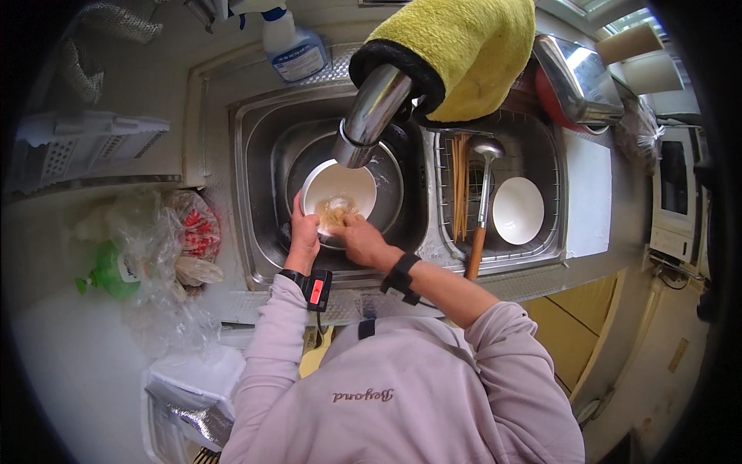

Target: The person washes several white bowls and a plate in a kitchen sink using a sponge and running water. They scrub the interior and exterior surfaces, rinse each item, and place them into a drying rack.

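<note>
My left hand (304,232) grips the left rim of a white bowl (362,185), thumb at the edge. The bowl is tilted over a round metal pan or basin (394,200) in the left sink basin (261,232). My right hand (365,240) reaches over the bowl's near side, its fingers on a pale brown, translucent scrubber or mesh cloth (335,214) with some white foam. What the covered fingertips do is hidden. Above the bowl hangs the metal faucet spout (371,116), a yellow towel (464,58) wrapped around its upper part.
The right basin's wire rack (442,203) holds wooden chopsticks (460,191), a ladle with a wooden handle (476,243) and another white bowl (517,210). A spray bottle (295,52) stands behind the left basin. Plastic bags (151,243) lie left, a metal container (579,81) back right.
</note>
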A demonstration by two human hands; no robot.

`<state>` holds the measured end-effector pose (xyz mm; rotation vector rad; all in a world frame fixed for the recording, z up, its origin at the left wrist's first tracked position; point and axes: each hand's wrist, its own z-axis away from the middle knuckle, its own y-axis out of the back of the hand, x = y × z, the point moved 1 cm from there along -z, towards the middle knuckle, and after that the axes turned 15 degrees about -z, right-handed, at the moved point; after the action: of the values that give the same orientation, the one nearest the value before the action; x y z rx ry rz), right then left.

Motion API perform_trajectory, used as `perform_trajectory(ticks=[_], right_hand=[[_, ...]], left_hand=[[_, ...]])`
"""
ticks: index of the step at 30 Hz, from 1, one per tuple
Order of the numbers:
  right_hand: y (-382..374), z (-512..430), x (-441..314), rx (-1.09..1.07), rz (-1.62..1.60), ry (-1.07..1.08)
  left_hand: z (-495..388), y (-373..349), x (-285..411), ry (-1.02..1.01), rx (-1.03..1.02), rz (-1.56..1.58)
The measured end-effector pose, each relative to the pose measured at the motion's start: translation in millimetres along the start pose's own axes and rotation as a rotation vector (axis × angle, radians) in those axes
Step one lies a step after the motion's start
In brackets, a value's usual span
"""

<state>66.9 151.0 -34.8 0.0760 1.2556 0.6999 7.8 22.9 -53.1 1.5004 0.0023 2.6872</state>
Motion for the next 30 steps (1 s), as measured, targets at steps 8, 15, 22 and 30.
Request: perform_trajectory(ticks=[8, 15, 22, 30], right_hand=[[22, 6, 4, -0.017, 0.263, 0.111], [40, -4, 18, 0.239, 1.006, 0.161], [14, -5, 6, 0.045, 0.107, 0.028], [22, -14, 14, -0.127, -0.012, 0.002]], left_hand=[[-6, 5, -12, -0.006, 0.031, -0.076], [-9, 0, 1, 0.063, 0.044, -0.390], [9, -6, 17, 0.335, -0.072, -0.149], [9, -8, 13, 0.047, 0.013, -0.244]])
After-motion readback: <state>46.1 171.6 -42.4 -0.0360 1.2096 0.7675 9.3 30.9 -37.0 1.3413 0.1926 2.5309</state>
